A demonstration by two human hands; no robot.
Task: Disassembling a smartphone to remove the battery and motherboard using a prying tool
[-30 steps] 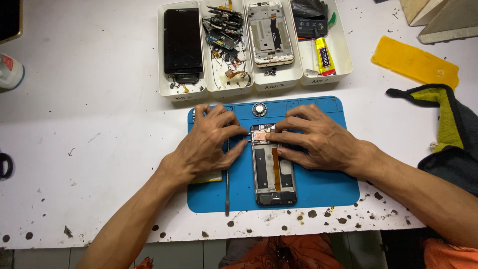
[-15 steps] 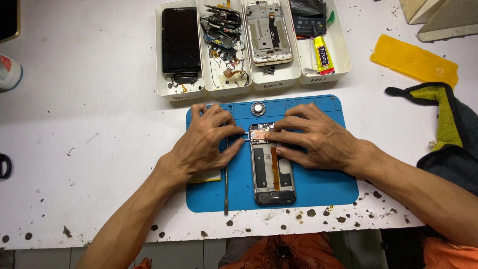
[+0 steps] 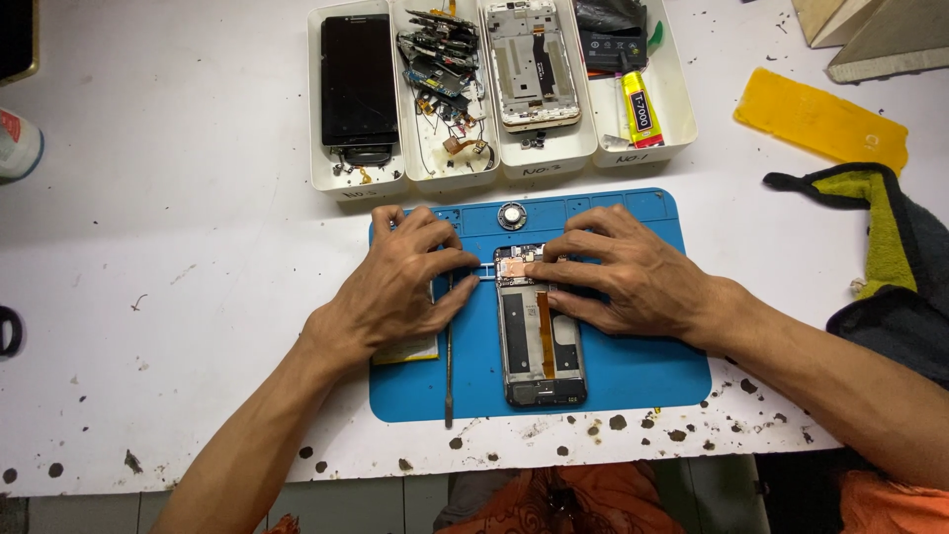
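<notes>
An opened phone (image 3: 539, 336) lies face down on a blue work mat (image 3: 633, 371), its back cover off and its circuit board with a copper patch showing at the top. My right hand (image 3: 618, 272) rests on the phone's upper right edge, fingertips on the board. My left hand (image 3: 395, 287) lies on the mat just left of the phone, its fingertips reaching the board's top left corner. It partly covers a flat yellowish part (image 3: 407, 348). Whether the fingers pinch a small tool is hidden.
A thin metal pry tool (image 3: 448, 371) lies on the mat left of the phone, and a round speaker part (image 3: 511, 216) sits at the mat's top. Several white trays (image 3: 415, 173) with phone parts and a glue tube (image 3: 641, 109) stand behind. A yellow pad (image 3: 820, 119) and dark cloth (image 3: 890, 247) lie right.
</notes>
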